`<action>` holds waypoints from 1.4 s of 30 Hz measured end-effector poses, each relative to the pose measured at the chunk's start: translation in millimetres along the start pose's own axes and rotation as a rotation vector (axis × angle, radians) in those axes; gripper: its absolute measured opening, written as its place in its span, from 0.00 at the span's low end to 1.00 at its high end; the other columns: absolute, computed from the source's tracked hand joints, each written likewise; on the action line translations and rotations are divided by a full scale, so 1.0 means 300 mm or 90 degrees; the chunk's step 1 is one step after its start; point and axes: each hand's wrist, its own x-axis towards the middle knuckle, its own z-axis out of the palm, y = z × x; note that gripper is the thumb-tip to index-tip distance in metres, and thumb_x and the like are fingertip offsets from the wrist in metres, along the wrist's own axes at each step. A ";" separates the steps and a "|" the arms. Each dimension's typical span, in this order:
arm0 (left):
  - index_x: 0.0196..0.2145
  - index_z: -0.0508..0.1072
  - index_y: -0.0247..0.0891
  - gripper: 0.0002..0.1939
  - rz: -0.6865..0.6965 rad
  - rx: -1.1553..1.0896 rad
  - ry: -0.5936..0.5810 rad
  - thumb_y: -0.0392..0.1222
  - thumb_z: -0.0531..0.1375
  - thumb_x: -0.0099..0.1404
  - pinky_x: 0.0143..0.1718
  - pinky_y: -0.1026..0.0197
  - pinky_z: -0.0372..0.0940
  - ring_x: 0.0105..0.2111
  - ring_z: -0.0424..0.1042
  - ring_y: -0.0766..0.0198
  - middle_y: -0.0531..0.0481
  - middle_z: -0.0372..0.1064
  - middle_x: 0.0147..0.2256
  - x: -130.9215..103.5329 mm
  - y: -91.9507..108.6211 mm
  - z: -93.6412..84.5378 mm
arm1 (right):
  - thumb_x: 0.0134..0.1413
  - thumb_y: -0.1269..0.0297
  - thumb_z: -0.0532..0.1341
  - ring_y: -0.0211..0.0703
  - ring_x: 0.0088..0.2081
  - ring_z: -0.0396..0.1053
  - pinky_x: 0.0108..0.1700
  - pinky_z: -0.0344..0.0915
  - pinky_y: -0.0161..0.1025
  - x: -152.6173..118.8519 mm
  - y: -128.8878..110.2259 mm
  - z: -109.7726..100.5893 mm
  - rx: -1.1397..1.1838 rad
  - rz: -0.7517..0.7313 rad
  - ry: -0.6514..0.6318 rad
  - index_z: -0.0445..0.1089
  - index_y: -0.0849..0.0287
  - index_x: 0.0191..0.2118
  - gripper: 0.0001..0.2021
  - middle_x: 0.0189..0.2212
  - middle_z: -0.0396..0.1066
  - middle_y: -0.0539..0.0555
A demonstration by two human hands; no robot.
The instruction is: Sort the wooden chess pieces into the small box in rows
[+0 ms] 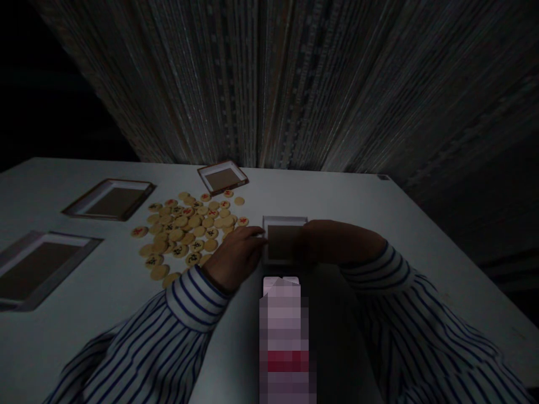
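Observation:
A shallow rectangular box [286,221] with pale walls and a brown floor lies on the table before me. My left hand [238,255] has its thumb and fingers closed on the box's left wall. Over the right side of the same box is my right hand [337,241], bent inward and curled at its edge; its fingertips are lost in shadow. To the left of my left hand spreads a loose pile of round xiangqi pieces [193,221], some showing red or black characters, others plain side up.
Three more shallow trays stand on the white table [337,196]: one at the back [223,178], one left of the pieces [112,200], one at the far left [46,266]. A lit phone [281,283], mostly pixelated, is nearest me. Behind the table hangs a striped curtain [269,84].

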 end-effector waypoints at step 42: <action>0.28 0.69 0.36 0.15 -0.234 0.023 0.224 0.43 0.47 0.66 0.32 0.60 0.62 0.29 0.68 0.61 0.48 0.68 0.25 0.030 0.040 -0.088 | 0.58 0.70 0.49 0.45 0.40 0.68 0.40 0.60 0.39 -0.041 -0.049 -0.095 -0.188 -0.028 0.241 0.70 0.62 0.43 0.14 0.39 0.73 0.58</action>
